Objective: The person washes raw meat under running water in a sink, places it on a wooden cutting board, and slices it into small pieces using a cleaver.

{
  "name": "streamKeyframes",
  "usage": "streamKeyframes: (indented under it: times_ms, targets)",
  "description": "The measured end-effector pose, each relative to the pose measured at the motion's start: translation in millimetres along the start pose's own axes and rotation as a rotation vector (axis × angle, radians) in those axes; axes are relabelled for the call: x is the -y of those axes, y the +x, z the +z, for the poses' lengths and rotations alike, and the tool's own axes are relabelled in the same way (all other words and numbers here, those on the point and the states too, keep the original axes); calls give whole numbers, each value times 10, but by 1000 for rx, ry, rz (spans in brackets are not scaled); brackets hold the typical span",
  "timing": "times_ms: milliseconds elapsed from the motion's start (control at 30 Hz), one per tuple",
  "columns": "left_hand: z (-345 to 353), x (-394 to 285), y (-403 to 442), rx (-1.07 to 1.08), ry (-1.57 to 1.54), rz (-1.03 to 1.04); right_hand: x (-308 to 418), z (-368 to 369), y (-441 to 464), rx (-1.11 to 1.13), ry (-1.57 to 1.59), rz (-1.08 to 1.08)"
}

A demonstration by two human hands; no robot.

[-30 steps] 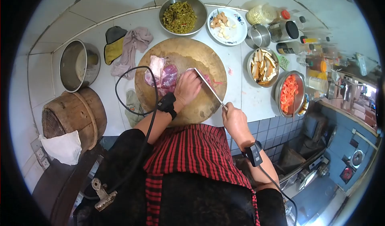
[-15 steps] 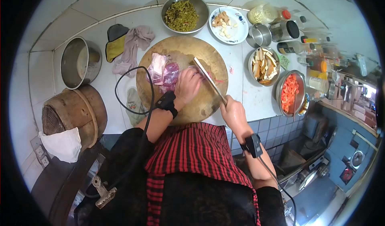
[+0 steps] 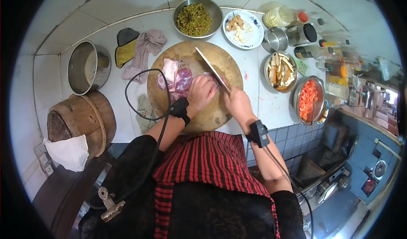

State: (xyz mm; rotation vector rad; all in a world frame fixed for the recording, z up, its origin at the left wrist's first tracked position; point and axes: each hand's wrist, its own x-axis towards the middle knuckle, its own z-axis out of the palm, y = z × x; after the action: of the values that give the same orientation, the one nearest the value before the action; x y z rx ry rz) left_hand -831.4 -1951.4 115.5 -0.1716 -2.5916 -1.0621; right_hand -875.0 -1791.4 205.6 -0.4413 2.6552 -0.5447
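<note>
A round wooden chopping board point(image 3: 212, 114) lies before me, with a large piece of raw meat point(image 3: 183, 79), red with a pale fatty side, on its left half. My right hand point(image 3: 238, 105) is closed around the handle of a knife point(image 3: 210, 66), whose blade points up and to the left across the board. Close to the blade's left side, my left hand point(image 3: 201, 92) presses down with bent fingers on a smaller bit of meat, mostly hidden under the fingertips. A black cable loops over the board's left edge.
Behind the board stand a bowl of chopped greens point(image 3: 194, 20) and a plate of ginger and garlic point(image 3: 243, 29). To the right are a bowl of sliced mushrooms point(image 3: 280, 71) and a bowl of chopped tomato point(image 3: 308, 100). Cloths point(image 3: 146, 48), a metal pot point(image 3: 88, 67) and a wooden bucket point(image 3: 82, 116) sit left.
My right hand and the knife have moved up and to the left, so the blade reaches farther across the board. My left hand stays on the meat.
</note>
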Motion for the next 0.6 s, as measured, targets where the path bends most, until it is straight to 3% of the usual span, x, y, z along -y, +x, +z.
streamKeyframes:
  times_ms: [200, 333, 600]
  targets:
    - [-46, -35, 15, 10, -25, -9, -116, -430, -596, 167, -51, 55]
    - [-21, -6, 38, 4, -6, -2, -152, -303, -658, 221, -42, 136]
    - [-67, -51, -34, 43, -59, -42, 38, 85, -61, 54, -28, 54]
